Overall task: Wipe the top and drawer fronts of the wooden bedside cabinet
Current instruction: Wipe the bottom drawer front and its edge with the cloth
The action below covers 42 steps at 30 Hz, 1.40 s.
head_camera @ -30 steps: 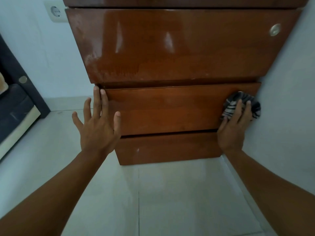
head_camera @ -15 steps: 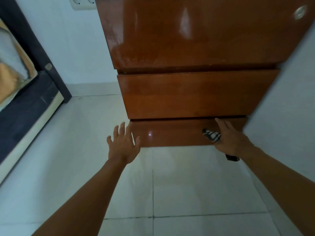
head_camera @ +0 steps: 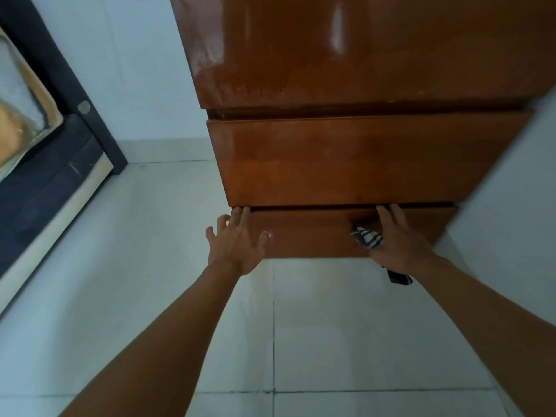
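Observation:
The glossy brown wooden cabinet fills the upper middle of the view, its stacked drawer fronts facing me. My left hand is spread flat on the left end of the bottom drawer front, fingertips at its top edge. My right hand presses a black-and-white striped cloth against the right part of the same drawer front, fingers reaching up to the gap below the middle drawer. A dark end of the cloth hangs out below my wrist.
A pale wall runs close along the cabinet's right side. A dark bed frame with a mattress stands at the left. Pale floor tiles lie under my arms, and a light wall is behind.
Both hands dropped from the middle drawer front to the bottom one. The right hand carried the cloth down from the right end of the middle drawer. My view shifted so the cabinet sits further right.

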Each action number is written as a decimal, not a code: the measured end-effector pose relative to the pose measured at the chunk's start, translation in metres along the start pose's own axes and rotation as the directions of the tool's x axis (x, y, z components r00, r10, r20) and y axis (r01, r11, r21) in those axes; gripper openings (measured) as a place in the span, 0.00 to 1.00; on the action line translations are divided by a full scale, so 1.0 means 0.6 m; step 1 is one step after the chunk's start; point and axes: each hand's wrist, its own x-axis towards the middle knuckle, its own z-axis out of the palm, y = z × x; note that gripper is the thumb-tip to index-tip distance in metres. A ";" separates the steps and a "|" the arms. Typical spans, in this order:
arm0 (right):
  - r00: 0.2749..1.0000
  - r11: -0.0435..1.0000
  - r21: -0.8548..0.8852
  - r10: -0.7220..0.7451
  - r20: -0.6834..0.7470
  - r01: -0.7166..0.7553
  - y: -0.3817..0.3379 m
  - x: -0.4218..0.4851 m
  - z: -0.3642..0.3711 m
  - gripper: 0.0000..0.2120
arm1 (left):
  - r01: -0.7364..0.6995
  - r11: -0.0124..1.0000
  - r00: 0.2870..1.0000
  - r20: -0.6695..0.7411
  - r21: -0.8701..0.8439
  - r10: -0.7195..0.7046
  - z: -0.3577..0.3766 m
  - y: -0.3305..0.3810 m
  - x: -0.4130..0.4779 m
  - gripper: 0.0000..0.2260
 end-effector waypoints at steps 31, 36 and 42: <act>0.930 0.989 -0.148 0.045 0.365 0.010 -0.052 -0.007 -0.148 0.19 | -0.102 0.995 0.935 0.343 0.016 0.091 -0.069 -0.017 0.021 0.16; 0.803 0.985 -0.168 0.073 0.592 0.034 -0.116 -0.038 -0.199 0.26 | -0.129 0.991 0.921 0.366 -0.032 0.132 -0.074 -0.041 0.015 0.20; 0.897 0.886 0.234 -0.431 0.096 0.401 -0.278 -0.055 -0.163 0.22 | -0.143 0.988 0.977 0.150 -0.055 0.150 -0.051 -0.072 -0.020 0.28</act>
